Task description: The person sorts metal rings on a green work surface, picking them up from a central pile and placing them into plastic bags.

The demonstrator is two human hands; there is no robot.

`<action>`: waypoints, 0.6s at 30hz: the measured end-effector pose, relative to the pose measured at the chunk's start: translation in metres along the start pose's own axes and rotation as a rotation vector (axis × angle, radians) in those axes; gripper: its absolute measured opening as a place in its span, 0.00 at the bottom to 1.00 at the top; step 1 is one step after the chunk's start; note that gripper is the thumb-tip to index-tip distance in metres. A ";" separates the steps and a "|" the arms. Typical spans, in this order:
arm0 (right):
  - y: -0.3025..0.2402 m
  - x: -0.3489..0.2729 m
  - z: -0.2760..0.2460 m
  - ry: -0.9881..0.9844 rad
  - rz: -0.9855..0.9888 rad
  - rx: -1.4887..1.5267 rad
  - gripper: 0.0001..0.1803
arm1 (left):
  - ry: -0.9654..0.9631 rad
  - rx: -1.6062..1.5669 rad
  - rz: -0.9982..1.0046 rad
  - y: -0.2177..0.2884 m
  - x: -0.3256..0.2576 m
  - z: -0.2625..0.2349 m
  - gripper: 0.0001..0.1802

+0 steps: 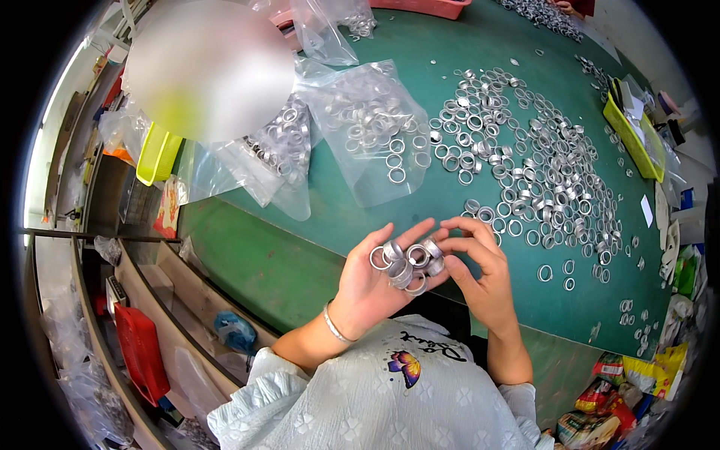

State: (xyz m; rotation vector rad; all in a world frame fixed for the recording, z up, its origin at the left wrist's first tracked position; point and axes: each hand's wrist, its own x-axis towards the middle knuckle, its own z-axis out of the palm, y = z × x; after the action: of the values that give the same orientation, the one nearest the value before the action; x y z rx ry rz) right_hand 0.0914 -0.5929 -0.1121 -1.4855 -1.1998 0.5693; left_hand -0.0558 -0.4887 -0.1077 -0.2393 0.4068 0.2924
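Observation:
Several silvery metal rings point(400, 271) lie heaped on the palm and fingers of my left hand point(360, 292), which is turned up and cups them in front of my chest. Against the right side of this heap is my right hand point(489, 281). Its fingers are bent, and the thumb and fingertips close in on the rings at the edge; their exact grip is partly hidden. Beyond my hands, a wide spread of similar rings point(555, 191) covers the right part of the green table point(442, 45). A clear plastic bag point(367, 176) with rings in it lies ahead of my left hand.
More bagged rings point(289, 139) lie to the left, beside a yellow-green bin point(157, 154). Another yellow-green bin point(637, 135) stands at the right edge, a pink tray point(427, 7) at the back. Shelving with a red tray point(140, 356) is at lower left. Another person's hand point(564, 7) shows far right.

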 end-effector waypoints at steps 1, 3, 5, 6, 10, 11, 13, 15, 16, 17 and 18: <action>-0.001 0.000 0.000 0.010 -0.007 -0.008 0.11 | 0.021 0.012 0.036 0.002 0.003 -0.004 0.27; 0.001 -0.004 0.000 0.080 0.013 0.023 0.10 | 0.038 -0.002 0.145 0.009 0.010 -0.009 0.25; 0.003 -0.007 -0.001 0.083 0.034 0.055 0.10 | 0.032 -0.063 0.290 0.024 0.027 -0.003 0.24; 0.004 -0.007 -0.002 0.051 0.044 0.073 0.09 | -0.002 0.031 0.425 0.031 0.035 0.007 0.24; 0.004 -0.011 -0.001 -0.014 0.019 0.046 0.09 | 0.006 0.553 1.110 0.058 0.083 0.036 0.29; 0.003 -0.013 -0.003 -0.012 0.027 0.050 0.09 | 0.029 0.674 1.191 0.065 0.086 0.040 0.30; 0.004 -0.020 -0.012 0.008 0.057 0.051 0.09 | 0.024 0.799 1.183 0.069 0.087 0.042 0.33; 0.008 -0.028 -0.028 0.061 0.089 -0.006 0.09 | -0.026 0.806 1.018 0.068 0.081 0.035 0.34; 0.013 -0.034 -0.037 0.089 0.107 -0.035 0.09 | -0.033 0.810 0.980 0.063 0.080 0.028 0.33; 0.015 -0.040 -0.044 0.109 0.128 -0.062 0.09 | -0.020 0.868 0.964 0.053 0.072 0.024 0.32; 0.018 -0.044 -0.051 0.139 0.133 -0.118 0.11 | -0.008 0.927 0.946 0.041 0.062 0.022 0.30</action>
State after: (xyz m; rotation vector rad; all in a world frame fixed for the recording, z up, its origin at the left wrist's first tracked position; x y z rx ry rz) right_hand 0.1252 -0.6524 -0.1250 -1.6859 -1.0472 0.4818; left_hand -0.0071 -0.4306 -0.1213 0.8957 0.5884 0.9853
